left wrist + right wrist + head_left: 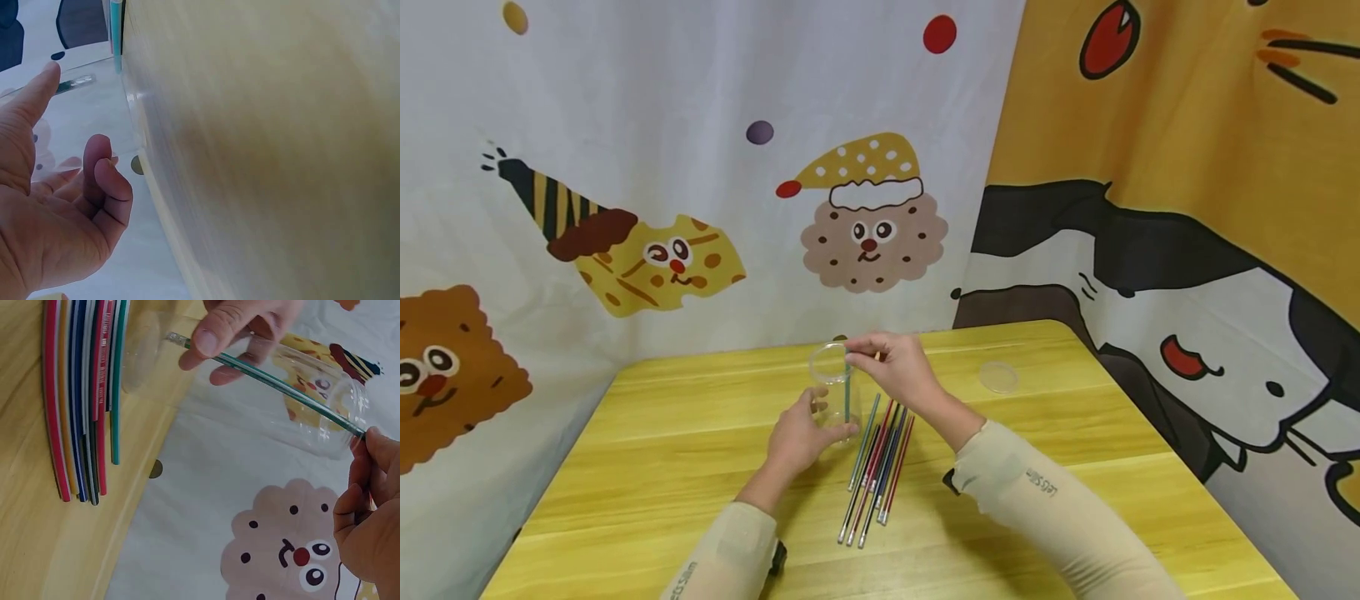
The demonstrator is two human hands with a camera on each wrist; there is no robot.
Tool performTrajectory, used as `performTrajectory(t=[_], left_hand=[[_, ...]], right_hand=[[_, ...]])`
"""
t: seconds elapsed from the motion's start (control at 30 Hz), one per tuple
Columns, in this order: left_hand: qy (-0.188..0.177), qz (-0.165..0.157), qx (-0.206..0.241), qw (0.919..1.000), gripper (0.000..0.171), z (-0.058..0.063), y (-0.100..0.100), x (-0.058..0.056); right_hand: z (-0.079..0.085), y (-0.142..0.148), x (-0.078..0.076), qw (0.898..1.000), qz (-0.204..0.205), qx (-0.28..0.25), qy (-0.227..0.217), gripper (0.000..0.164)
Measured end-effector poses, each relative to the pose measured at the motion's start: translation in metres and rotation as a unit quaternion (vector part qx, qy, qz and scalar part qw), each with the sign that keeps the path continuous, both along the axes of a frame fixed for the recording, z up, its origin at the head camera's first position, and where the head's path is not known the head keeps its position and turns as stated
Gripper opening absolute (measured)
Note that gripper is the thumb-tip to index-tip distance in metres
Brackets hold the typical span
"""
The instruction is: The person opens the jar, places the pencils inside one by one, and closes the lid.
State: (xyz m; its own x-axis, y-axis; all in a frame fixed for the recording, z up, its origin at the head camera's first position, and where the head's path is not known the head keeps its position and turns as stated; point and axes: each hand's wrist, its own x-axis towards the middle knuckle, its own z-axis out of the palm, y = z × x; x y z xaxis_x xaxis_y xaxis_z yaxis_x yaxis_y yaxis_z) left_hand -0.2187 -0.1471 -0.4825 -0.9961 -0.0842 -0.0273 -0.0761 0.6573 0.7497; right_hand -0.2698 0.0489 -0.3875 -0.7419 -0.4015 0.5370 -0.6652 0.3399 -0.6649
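My left hand (796, 437) holds a clear plastic jar (828, 398) upright near the far side of the table, thumb on one side and fingers on the other. My right hand (901, 368) is at the jar's open rim, pinching the tip of a green pencil (281, 388) between thumb and fingertips. The pencil stands inside the jar, its eraser end down near the bottom. Just right of the jar lies a loose bunch of pencils (880, 471) in red, blue, black and green, eraser ends toward me.
A clear round lid (998, 377) lies flat at the back right of the wooden table (662, 467). Behind the table's far edge hangs a white curtain (700, 150) with cartoon prints, and a yellow printed one (1060, 125) hangs on the right.
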Motion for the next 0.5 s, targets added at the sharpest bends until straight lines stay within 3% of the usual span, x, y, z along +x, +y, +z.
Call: performTrajectory(t=[0.5], left_hand=[[-0.006,-0.007,-0.001,1.0,0.095,0.0015,-0.0006,0.0019]], right_hand=[[-0.0014,-0.0039,0.0032,0.986,0.002,0.114,0.12,0.016]])
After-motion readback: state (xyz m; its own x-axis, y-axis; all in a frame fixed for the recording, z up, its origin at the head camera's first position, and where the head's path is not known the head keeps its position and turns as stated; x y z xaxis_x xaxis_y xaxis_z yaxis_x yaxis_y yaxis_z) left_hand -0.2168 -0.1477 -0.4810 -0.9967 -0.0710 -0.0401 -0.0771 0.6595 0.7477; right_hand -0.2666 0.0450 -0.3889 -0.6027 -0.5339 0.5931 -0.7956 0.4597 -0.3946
